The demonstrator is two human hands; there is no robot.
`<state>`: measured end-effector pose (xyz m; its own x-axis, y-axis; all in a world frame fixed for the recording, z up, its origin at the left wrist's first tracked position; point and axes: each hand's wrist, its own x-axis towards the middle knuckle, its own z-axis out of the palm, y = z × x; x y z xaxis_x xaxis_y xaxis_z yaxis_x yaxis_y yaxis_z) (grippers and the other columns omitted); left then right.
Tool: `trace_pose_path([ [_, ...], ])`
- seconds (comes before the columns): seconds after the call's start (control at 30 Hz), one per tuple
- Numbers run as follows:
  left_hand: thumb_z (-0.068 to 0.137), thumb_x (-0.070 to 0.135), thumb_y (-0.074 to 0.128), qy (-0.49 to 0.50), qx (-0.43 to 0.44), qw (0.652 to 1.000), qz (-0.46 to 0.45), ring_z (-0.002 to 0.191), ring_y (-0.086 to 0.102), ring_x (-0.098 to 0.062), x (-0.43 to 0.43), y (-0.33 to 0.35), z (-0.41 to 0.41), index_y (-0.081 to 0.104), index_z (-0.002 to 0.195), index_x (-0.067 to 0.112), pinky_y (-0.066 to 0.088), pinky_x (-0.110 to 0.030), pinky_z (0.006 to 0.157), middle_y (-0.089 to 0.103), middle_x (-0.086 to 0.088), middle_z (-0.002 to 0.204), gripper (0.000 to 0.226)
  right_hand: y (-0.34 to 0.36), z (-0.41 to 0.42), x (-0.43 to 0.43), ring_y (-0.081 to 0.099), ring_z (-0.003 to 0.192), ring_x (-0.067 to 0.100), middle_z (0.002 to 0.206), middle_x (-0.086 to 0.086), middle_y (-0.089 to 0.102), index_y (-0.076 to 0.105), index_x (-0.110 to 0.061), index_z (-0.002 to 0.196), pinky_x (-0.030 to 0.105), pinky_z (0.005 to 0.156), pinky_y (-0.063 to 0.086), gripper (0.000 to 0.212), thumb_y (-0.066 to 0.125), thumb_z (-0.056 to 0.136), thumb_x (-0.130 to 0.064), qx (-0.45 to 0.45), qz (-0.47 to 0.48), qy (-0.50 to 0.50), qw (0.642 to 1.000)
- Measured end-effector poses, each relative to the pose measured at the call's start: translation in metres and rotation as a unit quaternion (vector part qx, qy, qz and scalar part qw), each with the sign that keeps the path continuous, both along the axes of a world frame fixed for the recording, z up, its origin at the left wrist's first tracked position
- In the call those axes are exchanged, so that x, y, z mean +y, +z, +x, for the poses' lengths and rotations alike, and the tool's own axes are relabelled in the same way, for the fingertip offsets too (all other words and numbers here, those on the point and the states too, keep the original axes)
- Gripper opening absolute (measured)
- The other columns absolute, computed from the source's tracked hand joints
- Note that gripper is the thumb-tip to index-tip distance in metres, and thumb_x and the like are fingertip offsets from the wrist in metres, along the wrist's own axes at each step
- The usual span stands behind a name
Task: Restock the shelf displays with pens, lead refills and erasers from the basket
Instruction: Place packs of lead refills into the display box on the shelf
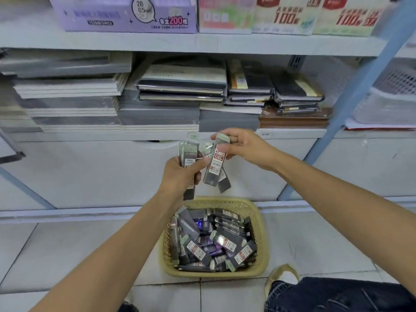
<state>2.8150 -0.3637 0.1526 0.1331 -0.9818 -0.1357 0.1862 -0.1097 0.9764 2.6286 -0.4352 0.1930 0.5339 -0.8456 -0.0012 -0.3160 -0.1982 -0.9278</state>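
A yellow woven basket (261,224) sits on the tiled floor, full of dark lead refill cases (227,240) with red and white labels. My left hand (180,174) is shut on a small bunch of refill cases (189,152), held upright above the basket. My right hand (244,146) pinches the top of two more cases (215,165), which hang down beside the left bunch. Both hands are in front of the white shelf base, just below the notebook shelf. On the top shelf stand display boxes of refills, a purple one (126,15) and pale ones (286,15).
Stacks of notebooks (180,91) fill the middle shelf (184,45). A blue upright post (351,91) slants at the right, with white mesh trays (391,95) beyond it. My knee in dark jeans (337,296) and a shoe (283,278) are at lower right.
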Motion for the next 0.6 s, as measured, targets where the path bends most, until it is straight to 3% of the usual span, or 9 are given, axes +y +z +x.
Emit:
trace_pose_path([
  [0.13, 0.082, 0.017, 0.076, -0.014, -0.005, 0.998, -0.053, 0.043, 0.048, -0.008, -0.01, 0.058, -0.007, 0.069, 0.089, 0.013, 0.043, -0.019, 0.044, 0.065, -0.001, 0.068, 0.01, 0.067, -0.01, -0.001, 0.068, 0.101, 0.016, 0.11, 0.005, 0.071, 0.057, -0.011, 0.127, 0.034, 0.082, 0.058, 0.036, 0.063, 0.092, -0.013, 0.028, -0.052, 0.058, 0.997],
  [0.23, 0.084, 0.021, 0.075, -0.023, -0.044, 0.995, -0.081, 0.044, 0.05, -0.007, -0.016, 0.099, -0.017, 0.068, 0.087, 0.017, 0.045, -0.019, 0.045, 0.069, -0.002, 0.07, 0.008, 0.107, -0.015, 0.003, 0.07, 0.096, 0.013, 0.11, -0.001, 0.071, 0.056, -0.013, 0.131, 0.029, 0.075, 0.059, 0.04, 0.064, 0.091, -0.014, 0.055, -0.118, 0.042, 0.991],
  [0.33, 0.087, 0.029, 0.071, -0.03, -0.055, 0.994, -0.094, 0.044, 0.053, -0.006, -0.023, 0.139, -0.03, 0.068, 0.084, 0.019, 0.045, -0.019, 0.043, 0.071, 0.001, 0.068, 0.011, 0.142, -0.029, 0.006, 0.071, 0.094, 0.013, 0.106, 0.002, 0.072, 0.06, -0.008, 0.122, 0.026, 0.074, 0.058, 0.032, 0.065, 0.091, -0.011, 0.03, -0.148, 0.01, 0.988],
  [0.47, 0.094, 0.021, 0.054, -0.087, 0.062, 0.989, -0.101, 0.043, 0.05, -0.012, -0.033, 0.192, -0.05, 0.067, 0.096, 0.012, 0.041, -0.021, 0.042, 0.074, -0.004, 0.081, 0.016, 0.187, -0.059, 0.007, 0.071, 0.088, 0.014, 0.097, 0.004, 0.071, 0.06, -0.008, 0.11, 0.025, 0.072, 0.057, 0.019, 0.063, 0.091, -0.007, -0.015, -0.19, -0.037, 0.981],
  [0.6, 0.095, 0.018, 0.043, -0.129, 0.165, 0.971, -0.111, 0.044, 0.051, -0.012, -0.045, 0.231, -0.065, 0.062, 0.101, 0.007, 0.043, -0.021, 0.041, 0.068, -0.004, 0.071, 0.023, 0.239, -0.096, -0.002, 0.069, 0.083, 0.01, 0.094, 0.005, 0.069, 0.056, -0.004, 0.11, 0.024, 0.072, 0.057, 0.018, 0.061, 0.092, -0.004, -0.052, -0.283, -0.126, 0.95],
])
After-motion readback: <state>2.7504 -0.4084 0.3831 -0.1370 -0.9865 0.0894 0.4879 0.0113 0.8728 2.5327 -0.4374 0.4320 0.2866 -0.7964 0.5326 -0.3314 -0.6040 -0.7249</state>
